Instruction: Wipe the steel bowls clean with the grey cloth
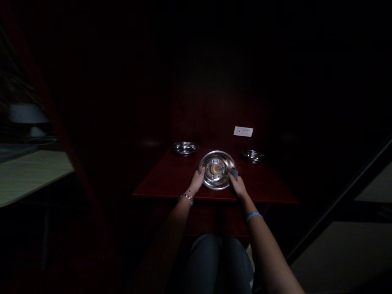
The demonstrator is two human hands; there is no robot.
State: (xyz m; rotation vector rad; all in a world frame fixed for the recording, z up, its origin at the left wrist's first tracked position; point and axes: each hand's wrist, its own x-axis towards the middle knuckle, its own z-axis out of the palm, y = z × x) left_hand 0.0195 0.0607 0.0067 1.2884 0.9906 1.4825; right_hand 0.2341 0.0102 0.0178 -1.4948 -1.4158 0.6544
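Note:
A round, shiny metal basin (217,157) with a yellow and red label at its centre is held tilted over the front part of the dark red table (174,179). My left hand (197,179) grips its left rim, thumb on the inner side. On the right, my right hand (238,183) holds a small grey-green cloth (233,173) against the basin's right rim. The fingers behind the basin are hidden.
Two more metal bowls stand towards the back of the table, one at the left (185,149) and one at the right (252,156). A white socket panel (243,131) is on the back wall. Far left, a pale desk (33,173) with a lamp (29,114).

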